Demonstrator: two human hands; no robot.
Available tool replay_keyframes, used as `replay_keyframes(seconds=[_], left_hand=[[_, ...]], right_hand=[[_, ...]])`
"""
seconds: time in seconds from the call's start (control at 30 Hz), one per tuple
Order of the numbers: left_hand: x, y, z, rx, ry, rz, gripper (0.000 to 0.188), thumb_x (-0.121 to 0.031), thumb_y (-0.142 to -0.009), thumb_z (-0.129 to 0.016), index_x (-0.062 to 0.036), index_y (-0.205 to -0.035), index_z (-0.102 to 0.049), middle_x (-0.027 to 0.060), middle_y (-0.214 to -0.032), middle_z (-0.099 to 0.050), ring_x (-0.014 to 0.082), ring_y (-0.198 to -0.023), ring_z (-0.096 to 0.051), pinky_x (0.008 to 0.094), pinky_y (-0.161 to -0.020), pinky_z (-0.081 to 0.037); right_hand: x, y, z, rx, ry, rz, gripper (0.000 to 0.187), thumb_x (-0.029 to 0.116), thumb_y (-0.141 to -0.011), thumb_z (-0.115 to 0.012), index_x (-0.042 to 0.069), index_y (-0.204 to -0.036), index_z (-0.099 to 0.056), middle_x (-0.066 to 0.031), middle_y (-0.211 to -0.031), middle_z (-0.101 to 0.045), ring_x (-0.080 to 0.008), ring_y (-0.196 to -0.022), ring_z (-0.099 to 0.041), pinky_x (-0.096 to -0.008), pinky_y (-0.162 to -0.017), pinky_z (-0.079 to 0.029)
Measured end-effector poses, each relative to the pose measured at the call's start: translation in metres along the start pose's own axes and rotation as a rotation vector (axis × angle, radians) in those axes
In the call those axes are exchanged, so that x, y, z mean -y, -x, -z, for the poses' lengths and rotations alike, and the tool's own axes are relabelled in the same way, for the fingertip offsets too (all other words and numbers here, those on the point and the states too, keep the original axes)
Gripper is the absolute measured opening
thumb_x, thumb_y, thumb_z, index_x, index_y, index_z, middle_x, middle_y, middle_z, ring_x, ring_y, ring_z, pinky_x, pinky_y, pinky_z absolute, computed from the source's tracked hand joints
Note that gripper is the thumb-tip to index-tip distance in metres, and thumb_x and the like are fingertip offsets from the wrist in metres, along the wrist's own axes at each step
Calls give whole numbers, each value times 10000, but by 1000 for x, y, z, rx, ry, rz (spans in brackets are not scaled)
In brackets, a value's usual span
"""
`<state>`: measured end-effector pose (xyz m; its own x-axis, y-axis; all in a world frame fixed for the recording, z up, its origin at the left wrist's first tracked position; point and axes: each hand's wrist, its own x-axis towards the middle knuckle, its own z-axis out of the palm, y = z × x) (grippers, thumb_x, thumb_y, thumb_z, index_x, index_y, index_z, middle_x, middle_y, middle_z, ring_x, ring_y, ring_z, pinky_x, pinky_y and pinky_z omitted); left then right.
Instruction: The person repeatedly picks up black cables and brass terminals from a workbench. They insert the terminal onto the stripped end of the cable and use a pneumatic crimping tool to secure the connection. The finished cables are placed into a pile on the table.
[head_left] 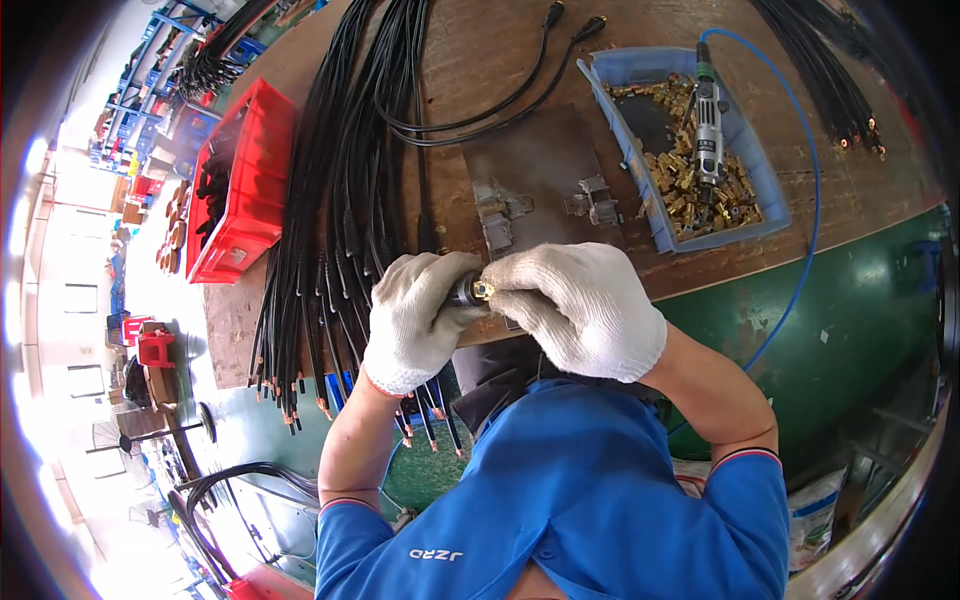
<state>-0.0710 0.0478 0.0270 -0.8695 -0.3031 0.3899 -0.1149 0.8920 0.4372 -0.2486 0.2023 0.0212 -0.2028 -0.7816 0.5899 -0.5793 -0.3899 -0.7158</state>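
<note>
Both my hands wear white knitted gloves and meet at the table's near edge. My left hand (415, 320) is closed around a black cylindrical connector (463, 292); most of it is hidden by the fingers. At the connector's right end shows a small brass fitting (482, 290), pinched by the thumb and fingers of my right hand (590, 305). The fitting touches the connector, but whether it is seated inside I cannot tell. Just beyond my hands, two metal fixtures (497, 215) sit on a dark plate (545, 160).
Bundled black cables (350, 150) cross the left side, their copper ends hanging over the edge. At right, a blue bin (735, 232) holds brass fittings (675, 185) and a pneumatic tool (708, 130) on a blue hose (815, 170). A red crate (265, 185) stands far left.
</note>
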Motion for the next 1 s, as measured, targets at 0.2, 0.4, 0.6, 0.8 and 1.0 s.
replay_keyframes(seconds=[0.2, 0.4, 0.6, 0.8, 1.0], left_hand=[[-2, -3, -4, 38, -132, -63, 420, -247, -849, -813, -80, -1216, -694, 105, -852, -661, 364, -753, -649, 474, -718, -523], [-5, -18, 4, 201, -301, -4, 717, -147, -796, -811, -67, -1467, -570, 114, -874, -674, 348, -779, -691, 470, -716, -540], [-8, -31, 6, -287, -390, -328, 634, -153, -763, -871, -48, -1356, -672, 78, -918, -684, 294, -785, -691, 421, -766, -553], [34, -40, -28, -289, 514, 319, 658, -530, -1150, -462, 48, -1441, -581, 193, -1280, -693, 248, -1132, -686, 410, -1083, -509], [97, -131, -60, -314, 1541, 289, 553, -540, -1145, -494, -1, -1219, -594, 25, -728, -481, 193, -728, -523, 458, -822, -542]], right_hand=[[-18, 6, -6, 28, -29, -29, 150, 50, -929, -804, 28, -1059, -733, -151, -1002, -796, -346, -884, -786, -391, -756, -621], [-24, -2, -16, -30, -295, -356, 220, 113, -1022, -696, -12, -1203, -696, -189, -1067, -768, -318, -984, -777, -380, -877, -594], [-53, -23, -28, -147, -571, -621, 267, 240, -1081, -669, 1, -1201, -680, -77, -952, -751, -140, -761, -720, -289, -671, -559], [-66, -54, -26, -302, -1077, -846, 346, 349, -1087, -639, 30, -1219, -664, -24, -790, -635, -101, -567, -534, -273, -520, -437], [-154, -73, -50, -469, -495, -759, 276, 242, -1081, -574, 11, -1179, -689, -21, -929, -646, -82, -856, -597, -249, -744, -504]])
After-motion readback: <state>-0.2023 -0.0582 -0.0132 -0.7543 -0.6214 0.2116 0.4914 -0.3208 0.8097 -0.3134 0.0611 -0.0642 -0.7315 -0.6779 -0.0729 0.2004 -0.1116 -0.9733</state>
